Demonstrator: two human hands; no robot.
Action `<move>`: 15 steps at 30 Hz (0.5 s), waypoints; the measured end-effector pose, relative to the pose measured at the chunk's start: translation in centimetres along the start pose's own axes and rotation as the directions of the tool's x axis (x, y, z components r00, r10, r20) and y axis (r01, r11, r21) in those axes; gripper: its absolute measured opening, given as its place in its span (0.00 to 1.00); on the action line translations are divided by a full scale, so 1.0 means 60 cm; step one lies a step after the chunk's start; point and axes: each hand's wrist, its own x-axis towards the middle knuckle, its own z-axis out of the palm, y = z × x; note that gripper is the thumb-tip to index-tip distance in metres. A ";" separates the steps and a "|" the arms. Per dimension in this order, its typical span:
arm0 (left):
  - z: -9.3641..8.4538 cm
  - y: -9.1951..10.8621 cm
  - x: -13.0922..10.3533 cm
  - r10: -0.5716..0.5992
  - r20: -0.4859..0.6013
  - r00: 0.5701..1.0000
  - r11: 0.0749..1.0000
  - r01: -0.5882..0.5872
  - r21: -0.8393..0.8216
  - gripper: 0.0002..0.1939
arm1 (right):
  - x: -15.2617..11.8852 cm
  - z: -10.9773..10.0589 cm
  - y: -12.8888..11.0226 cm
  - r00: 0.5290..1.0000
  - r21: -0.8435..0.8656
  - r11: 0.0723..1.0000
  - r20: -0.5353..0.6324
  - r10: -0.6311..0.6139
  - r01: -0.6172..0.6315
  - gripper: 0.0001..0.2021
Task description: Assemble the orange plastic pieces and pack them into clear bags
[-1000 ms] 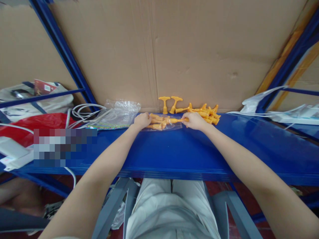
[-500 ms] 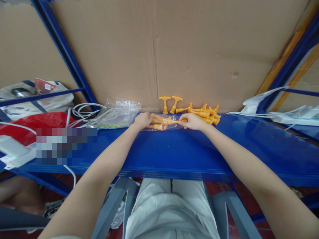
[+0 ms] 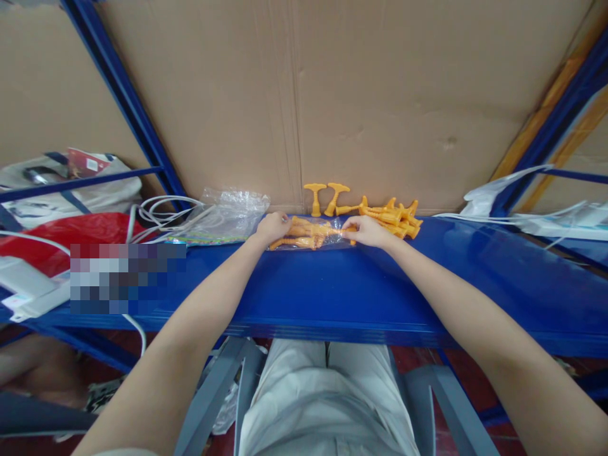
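A clear plastic bag (image 3: 333, 239) with several orange T-shaped plastic pieces (image 3: 304, 234) in it lies on the blue shelf top between my hands. My left hand (image 3: 274, 228) is closed on the bag's left end, its fingertips partly hidden. At the other end my right hand (image 3: 365, 230) pinches the bag's edge, thumb and fingers together. Just behind and right of that hand is a heap of loose orange T-shaped pieces (image 3: 392, 215). Two more orange T-shaped pieces (image 3: 315, 199) stand against the cardboard at the back.
More clear plastic bags (image 3: 237, 212) lie left of my left hand, beside white cables (image 3: 161, 212) and a red bag (image 3: 90, 231). A white power strip (image 3: 35, 291) sits at the far left. Cardboard (image 3: 361, 95) closes off the back. Blue uprights (image 3: 126, 95) flank the shelf.
The orange pieces in the bag have shifted slightly, one at the front now pointing further left. Both hands keep nearly the same places on the bag.
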 end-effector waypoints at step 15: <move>0.002 -0.002 0.013 -0.004 -0.012 1.000 0.991 0.002 -0.137 0.17 | 0.013 0.024 -0.009 0.970 0.495 0.844 -0.009 0.244 -0.208 0.17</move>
